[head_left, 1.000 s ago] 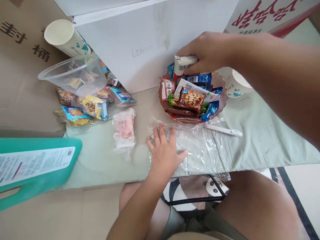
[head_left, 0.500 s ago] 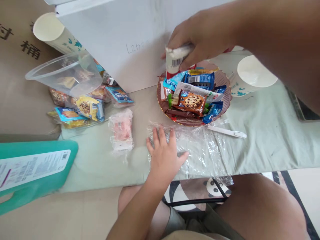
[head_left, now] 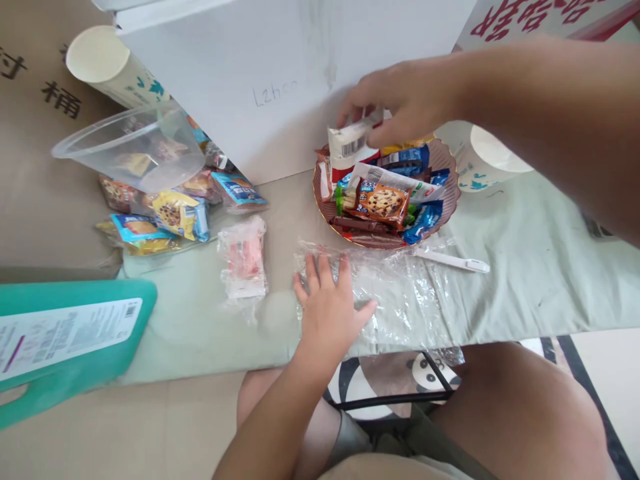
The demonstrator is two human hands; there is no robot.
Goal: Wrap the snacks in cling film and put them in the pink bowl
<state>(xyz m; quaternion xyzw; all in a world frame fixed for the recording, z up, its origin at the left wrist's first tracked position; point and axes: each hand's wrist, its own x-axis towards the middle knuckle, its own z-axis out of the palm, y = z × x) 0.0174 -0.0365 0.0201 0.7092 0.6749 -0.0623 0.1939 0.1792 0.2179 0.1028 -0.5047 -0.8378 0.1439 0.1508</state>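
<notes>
My right hand (head_left: 390, 103) grips a white-and-red snack packet (head_left: 349, 145) with a barcode, its thumb and fingers on the upper part. The packet's lower end rests against the wrapped snacks at the back left of a pinkish ribbed bowl (head_left: 453, 207) with a gold rim. On top of that pile lies a brown cookie packet (head_left: 383, 200). Fingers spread, my left hand (head_left: 327, 307) lies flat on a crumpled clear plastic bag (head_left: 400, 300) in front of the bowl. To its left is a pink-and-white item in clear wrap (head_left: 245, 260).
A white plastic stick (head_left: 453, 261) lies beside the bag. Paper cups (head_left: 493, 157) stand right and far left. A clear tub (head_left: 135, 150) leans over bagged snacks (head_left: 177, 215). A white box (head_left: 280, 100) rises behind, and a green jug (head_left: 100, 340) is at left.
My right hand has lowered the white-and-red packet a little, onto the snacks in the bowl, and the forearm has shifted. My left hand stays flat on the plastic bag.
</notes>
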